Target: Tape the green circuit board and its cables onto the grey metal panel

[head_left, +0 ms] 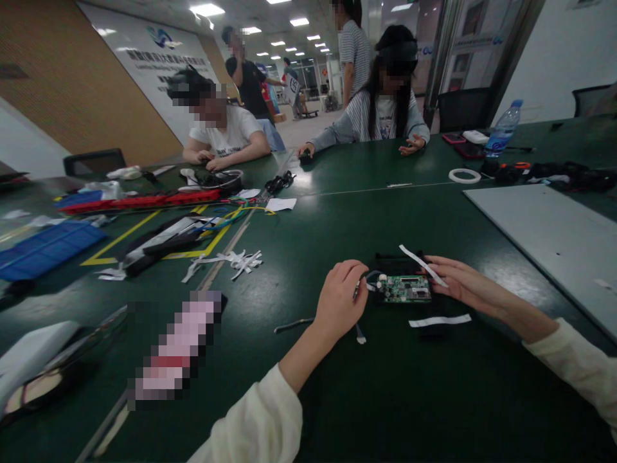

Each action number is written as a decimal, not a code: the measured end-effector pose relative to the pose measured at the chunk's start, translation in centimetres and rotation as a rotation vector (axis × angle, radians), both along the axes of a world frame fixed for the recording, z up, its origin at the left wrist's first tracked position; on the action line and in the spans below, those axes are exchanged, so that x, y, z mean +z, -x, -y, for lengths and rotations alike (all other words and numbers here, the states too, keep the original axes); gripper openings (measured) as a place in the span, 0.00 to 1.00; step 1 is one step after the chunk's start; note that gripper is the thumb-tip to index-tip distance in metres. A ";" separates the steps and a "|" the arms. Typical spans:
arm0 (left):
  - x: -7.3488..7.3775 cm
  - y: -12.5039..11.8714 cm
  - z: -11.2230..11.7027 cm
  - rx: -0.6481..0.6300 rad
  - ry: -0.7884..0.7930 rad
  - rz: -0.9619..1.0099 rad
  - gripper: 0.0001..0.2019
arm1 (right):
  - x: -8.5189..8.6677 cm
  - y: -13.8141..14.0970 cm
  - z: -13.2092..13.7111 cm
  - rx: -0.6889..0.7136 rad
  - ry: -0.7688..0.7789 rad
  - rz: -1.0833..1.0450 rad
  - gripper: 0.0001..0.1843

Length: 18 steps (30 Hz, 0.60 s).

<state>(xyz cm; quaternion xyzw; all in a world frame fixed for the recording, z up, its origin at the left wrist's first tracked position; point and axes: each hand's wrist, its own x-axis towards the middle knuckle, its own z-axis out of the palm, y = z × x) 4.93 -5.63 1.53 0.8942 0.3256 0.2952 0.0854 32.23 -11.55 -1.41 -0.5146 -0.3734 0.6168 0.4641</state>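
Note:
A green circuit board [403, 289] sits in a small black case in front of me on the dark green table. From the board's left end a thin dark cable [373, 275] runs to my left hand [341, 297]. The fingers of that hand are closed around the cable, and its ends show below the hand. My right hand [457, 283] grips the right end of the case, fingers partly hidden behind it. One white strip [423, 265] crosses near its fingertips; a second white strip [441, 320] lies just nearer to me.
White strips [241, 262] lie in a pile left of the board, beyond a pixelated phone-like object [178, 347]. A blue tray [51, 247] is at far left. A grey panel [549, 231], a tape roll [464, 175] and a water bottle [504, 130] are at right. Two people sit opposite.

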 end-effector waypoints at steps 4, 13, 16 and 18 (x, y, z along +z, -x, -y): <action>-0.4 -0.1 -0.1 0.003 0.063 -0.118 0.14 | -1.5 -1.0 -0.2 0.069 -0.075 0.088 0.30; -0.3 1.0 -2.0 0.018 0.237 -0.128 0.11 | -0.1 -0.3 0.1 -0.007 -0.144 0.352 0.29; -0.3 1.6 -2.7 0.067 0.241 -0.116 0.13 | 0.0 -0.3 0.0 -0.009 -0.197 0.423 0.29; -0.4 2.0 -3.0 0.115 0.215 -0.149 0.12 | -0.6 -0.5 -0.1 0.004 -0.254 0.462 0.30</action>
